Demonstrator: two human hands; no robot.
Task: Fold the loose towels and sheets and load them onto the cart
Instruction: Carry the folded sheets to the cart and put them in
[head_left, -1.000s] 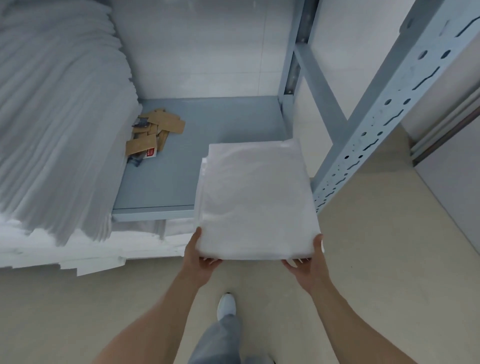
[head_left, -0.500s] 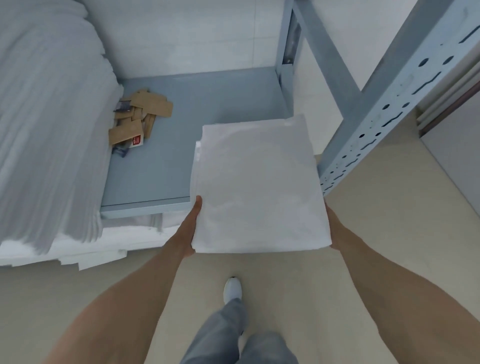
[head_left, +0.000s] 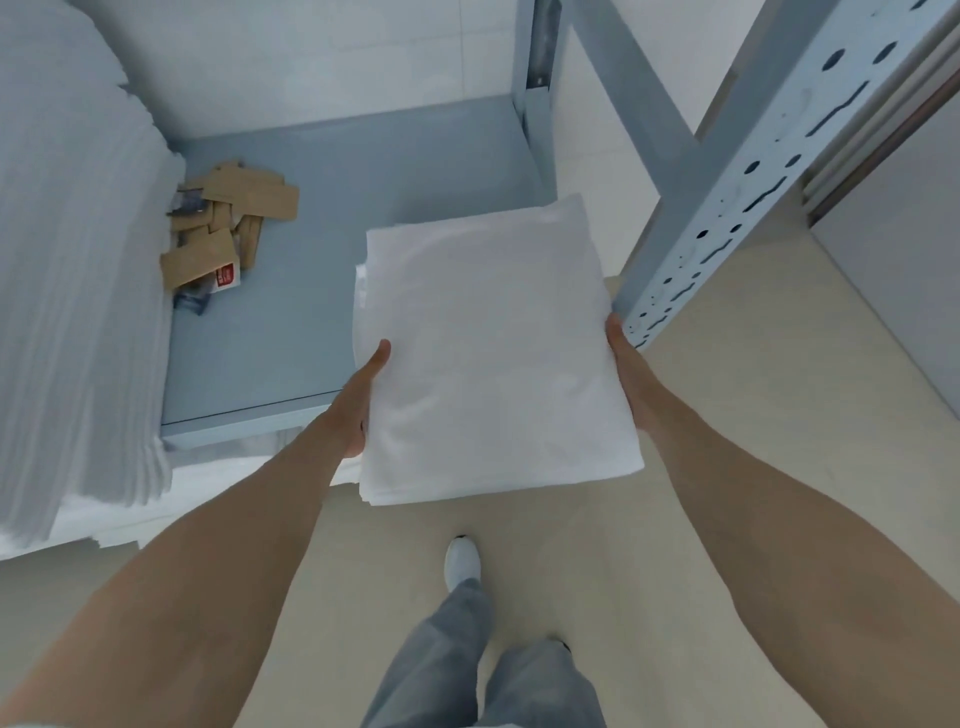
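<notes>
**Folded linen held over the shelf's front right corner**

Fingers are mostly out of sight under the folded sheet (head_left: 493, 353); only the thumbs show, each lying along a side edge, so whether the fingers beneath are spread or together cannot be told. The left hand (head_left: 358, 400) grips the left edge and the right hand (head_left: 626, 374) grips the right edge, the bundle carried level between them.

The sheet's far half hangs over the front right corner of the grey shelf (head_left: 322, 322); its near half is out past the front edge, above the floor. To set it down well, I would slide it further in, keeping it clear of the perforated upright (head_left: 743, 208) just beside the right thumb, square it to the front edge, then lower it flat before drawing the hands out sideways so the layers do not splay.

Both forearms reach forward, nearly parallel, wrists straight. A stack of white linen (head_left: 72, 291) fills the shelf's left side, with brown card packets (head_left: 228, 223) beside it.
</notes>
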